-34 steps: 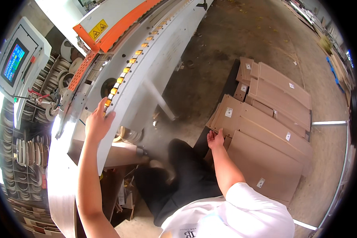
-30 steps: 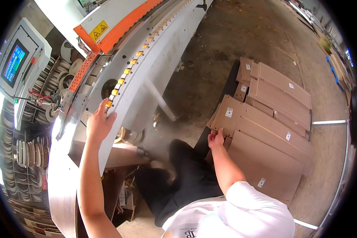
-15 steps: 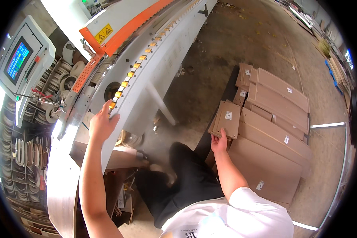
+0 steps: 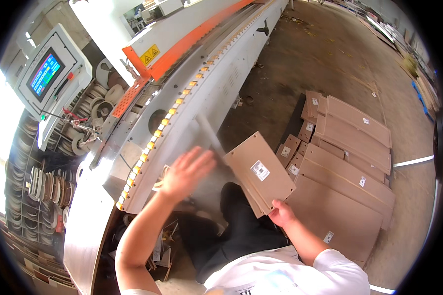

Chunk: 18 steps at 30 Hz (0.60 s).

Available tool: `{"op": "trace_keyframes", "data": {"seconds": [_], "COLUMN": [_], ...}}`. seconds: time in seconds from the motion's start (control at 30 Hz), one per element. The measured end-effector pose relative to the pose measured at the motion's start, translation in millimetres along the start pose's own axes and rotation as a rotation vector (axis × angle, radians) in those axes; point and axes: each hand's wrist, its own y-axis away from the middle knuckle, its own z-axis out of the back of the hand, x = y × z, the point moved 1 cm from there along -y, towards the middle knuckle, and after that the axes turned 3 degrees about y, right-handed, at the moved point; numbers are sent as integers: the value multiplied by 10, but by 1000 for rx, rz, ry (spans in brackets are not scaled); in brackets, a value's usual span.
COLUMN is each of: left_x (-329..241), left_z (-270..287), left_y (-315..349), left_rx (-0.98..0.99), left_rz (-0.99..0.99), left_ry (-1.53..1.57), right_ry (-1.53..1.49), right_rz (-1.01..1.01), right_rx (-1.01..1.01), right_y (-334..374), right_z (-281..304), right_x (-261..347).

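My right hand (image 4: 282, 213) grips the lower corner of a small brown board (image 4: 248, 164) with a white label and holes near its corners. A second edge shows beneath it, so more than one board may be in the grip. The board is tilted and held up in front of my knees. My left hand (image 4: 188, 172), slightly blurred, is in the air with fingers stretched out and nothing in it. It is between the machine's row of yellow rollers (image 4: 158, 133) and the board, apart from both.
Stacked brown panels (image 4: 339, 196) with white labels lie low on my right. The long grey machine (image 4: 201, 105) with an orange guard (image 4: 177, 56) runs away on the left. Beside it are a control screen (image 4: 46, 73) and racks of edge-banding rolls (image 4: 49, 187).
My right hand has lifted the small board off the stack and brought it left, toward me. My left hand has left the roller edge and moved right, toward the board.
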Motion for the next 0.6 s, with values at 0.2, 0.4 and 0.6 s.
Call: {"op": "trace_keyframes", "data": {"seconds": [0.2,0.4,0.6], "left_x": [-381,-253,-263], "left_z": [333,588,876], "left_y": [-28,327,576], "left_rx": [-77,20,-19], "left_rz": [-101,-97,-85], "left_ry": [85,66,75], "right_ry": [81,87,138], "right_rz": [-138,-160,-129], "right_rx": [148,217,288], "right_y": [62,63,62], "right_z": [-255,-505,-687], "right_x": [-286,-528,-561]}}
